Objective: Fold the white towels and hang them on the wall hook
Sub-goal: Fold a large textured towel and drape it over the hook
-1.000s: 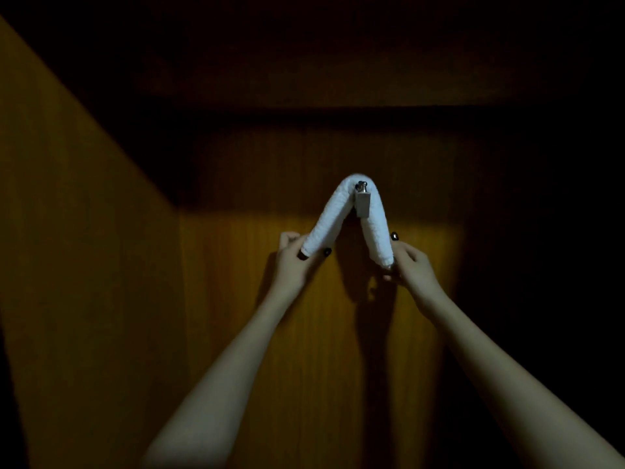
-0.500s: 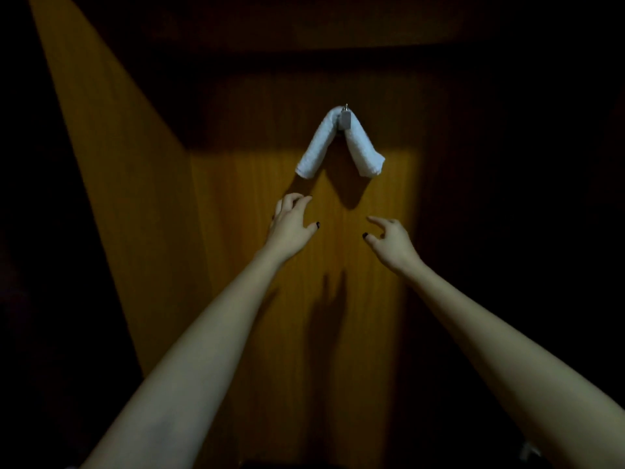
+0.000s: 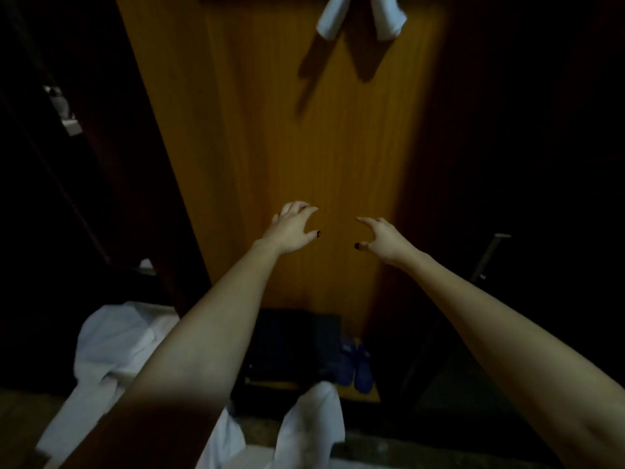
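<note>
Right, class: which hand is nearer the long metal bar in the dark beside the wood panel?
Right. The right hand is left of the metal bar, at about its height; the left hand is farther left, beyond the right hand.

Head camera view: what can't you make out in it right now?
All in the head view.
Wall hook: cut off by the top edge; only two ends of the hung towel show.
White cloth pile: the left forearm covers part, so no towel count.
Metal object far left: too dark, blurred.
</note>
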Demonstrator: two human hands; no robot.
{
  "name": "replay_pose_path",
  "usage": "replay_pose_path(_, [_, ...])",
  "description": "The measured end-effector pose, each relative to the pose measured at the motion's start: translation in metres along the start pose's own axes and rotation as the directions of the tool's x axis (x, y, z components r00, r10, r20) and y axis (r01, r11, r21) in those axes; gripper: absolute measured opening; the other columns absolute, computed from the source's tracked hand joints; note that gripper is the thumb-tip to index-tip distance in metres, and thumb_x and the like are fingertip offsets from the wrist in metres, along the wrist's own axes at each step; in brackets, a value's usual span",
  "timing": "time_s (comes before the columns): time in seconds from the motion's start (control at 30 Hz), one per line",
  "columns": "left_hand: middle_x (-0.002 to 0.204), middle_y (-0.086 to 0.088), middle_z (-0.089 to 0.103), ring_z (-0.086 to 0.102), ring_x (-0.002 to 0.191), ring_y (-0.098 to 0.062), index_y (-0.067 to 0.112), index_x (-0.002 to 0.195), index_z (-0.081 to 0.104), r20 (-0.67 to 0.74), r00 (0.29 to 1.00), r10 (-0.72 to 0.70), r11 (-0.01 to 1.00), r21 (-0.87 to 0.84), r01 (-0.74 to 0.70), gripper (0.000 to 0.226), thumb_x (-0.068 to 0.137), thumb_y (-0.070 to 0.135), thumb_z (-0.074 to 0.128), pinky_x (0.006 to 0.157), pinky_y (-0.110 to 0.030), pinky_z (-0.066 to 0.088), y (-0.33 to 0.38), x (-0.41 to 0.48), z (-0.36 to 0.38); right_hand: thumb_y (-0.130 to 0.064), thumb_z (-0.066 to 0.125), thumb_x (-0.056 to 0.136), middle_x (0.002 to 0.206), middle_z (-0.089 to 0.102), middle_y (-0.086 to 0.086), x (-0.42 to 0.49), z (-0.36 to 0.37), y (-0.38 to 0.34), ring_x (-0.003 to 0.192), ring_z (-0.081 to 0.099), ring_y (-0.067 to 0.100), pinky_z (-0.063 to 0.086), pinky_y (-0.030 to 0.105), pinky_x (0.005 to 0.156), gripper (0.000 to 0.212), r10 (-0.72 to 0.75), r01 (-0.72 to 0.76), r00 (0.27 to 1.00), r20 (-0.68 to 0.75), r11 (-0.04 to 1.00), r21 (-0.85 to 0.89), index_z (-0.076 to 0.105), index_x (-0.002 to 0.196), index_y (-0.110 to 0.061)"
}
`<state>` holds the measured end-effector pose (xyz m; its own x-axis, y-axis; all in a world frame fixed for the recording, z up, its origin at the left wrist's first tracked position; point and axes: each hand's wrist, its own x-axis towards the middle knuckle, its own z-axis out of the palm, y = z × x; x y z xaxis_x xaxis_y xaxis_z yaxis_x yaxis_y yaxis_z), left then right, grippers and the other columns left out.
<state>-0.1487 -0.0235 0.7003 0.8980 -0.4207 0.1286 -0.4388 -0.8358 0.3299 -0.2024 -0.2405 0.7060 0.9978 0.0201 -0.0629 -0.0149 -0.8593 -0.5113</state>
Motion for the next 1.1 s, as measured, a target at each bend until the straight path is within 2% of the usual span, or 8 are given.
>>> replay_pose_path(0.07, [0.153,-0.005,0.024,0.016,0.142,-0.025,0.022,0.149,0.026,0.061,0.998,-0.021,1.000,0.021,0.019,0.062,0.095,0.040,0.051,0.113,-0.048,0.019,-0.002,-0.029,0.028,-0.018,0.057,0.096,0.160,0.010,0.015,-0.023,0.034,0.020,0.142,0.028,0.032,0.041,0.024,0.087,0.066,0.042,-0.041,0.996,0.074,0.999,-0.014,0.022,0.152,-0.027])
replay_pose_path(0.13, [0.154,-0.005,0.022,0.015,0.142,-0.025,0.022,0.150,0.023,0.136,0.990,-0.038,0.998,0.046,0.032,0.064,0.095,0.040,0.051,0.114,-0.047,0.018,-0.004,-0.058,0.058,-0.018,0.056,0.097,0.160,0.009,0.017,-0.046,0.072,0.042,0.146,0.018,0.034,0.036,0.034,0.106,0.066,0.094,-0.094,0.985,0.146,0.996,-0.010,0.022,0.152,-0.025])
replay_pose_path(0.2, [0.154,-0.005,0.022,0.016,0.142,-0.025,0.022,0.150,0.021,0.207,0.976,-0.061,0.997,0.056,0.050,0.065,0.095,0.040,0.051,0.114,-0.046,0.019,-0.006,-0.085,0.090,-0.020,0.058,0.096,0.158,0.016,0.018,-0.069,0.108,0.062,0.144,0.022,0.035,0.030,0.039,0.112,0.066,0.138,-0.139,0.969,0.203,0.990,-0.011,0.023,0.152,-0.021])
replay_pose_path(0.4, [0.151,-0.007,0.024,0.020,0.139,-0.028,0.020,0.149,0.023,0.343,0.932,-0.119,0.992,-0.003,0.128,0.061,0.096,0.032,0.050,0.112,-0.045,0.026,-0.012,-0.142,0.193,-0.023,0.059,0.093,0.145,0.038,0.018,-0.106,0.203,0.115,0.130,0.039,0.037,0.037,0.042,0.105,0.063,0.202,-0.204,0.925,0.321,0.979,-0.025,0.030,0.149,-0.012])
replay_pose_path(0.57, [0.148,-0.007,0.028,0.025,0.136,-0.028,0.018,0.148,0.025,0.422,0.896,-0.140,0.987,-0.015,0.162,0.060,0.095,0.029,0.051,0.111,-0.043,0.027,-0.035,-0.169,0.302,-0.016,0.056,0.093,0.128,0.055,0.022,-0.121,0.297,0.172,0.114,0.051,0.043,0.042,0.043,0.094,0.038,0.174,-0.189,0.925,0.338,0.982,0.014,0.050,0.129,-0.006])
replay_pose_path(0.73, [0.145,-0.011,0.033,0.030,0.133,-0.031,0.016,0.146,0.030,0.442,0.889,-0.120,0.989,-0.028,0.147,0.060,0.093,0.028,0.055,0.108,-0.042,0.032,-0.072,-0.188,0.433,-0.011,0.060,0.089,0.131,0.054,0.025,-0.128,0.407,0.244,0.117,0.051,0.042,0.044,0.050,0.095,0.049,0.230,-0.265,0.918,0.323,0.962,0.067,0.047,0.136,-0.004])
replay_pose_path(0.93, [0.150,-0.010,0.028,0.026,0.136,-0.030,0.017,0.149,0.026,0.495,0.864,-0.092,0.991,-0.036,0.126,0.069,0.091,0.030,0.060,0.109,-0.043,0.029,-0.129,-0.197,0.616,-0.019,0.061,0.093,0.138,0.049,0.023,-0.101,0.556,0.346,0.125,0.046,0.042,0.040,0.046,0.103,0.056,0.309,-0.346,0.887,0.343,0.937,0.051,0.041,0.142,-0.003])
replay_pose_path(1.1, [0.142,-0.011,0.038,0.038,0.128,-0.029,0.011,0.142,0.036,0.483,0.872,-0.080,0.986,-0.087,0.139,0.068,0.086,0.033,0.067,0.105,-0.041,0.034,-0.173,-0.210,0.756,-0.008,0.054,0.094,0.135,0.053,0.023,-0.076,0.669,0.418,0.122,0.050,0.040,0.043,0.044,0.100,0.046,0.289,-0.326,0.916,0.279,0.941,0.093,0.046,0.139,-0.003])
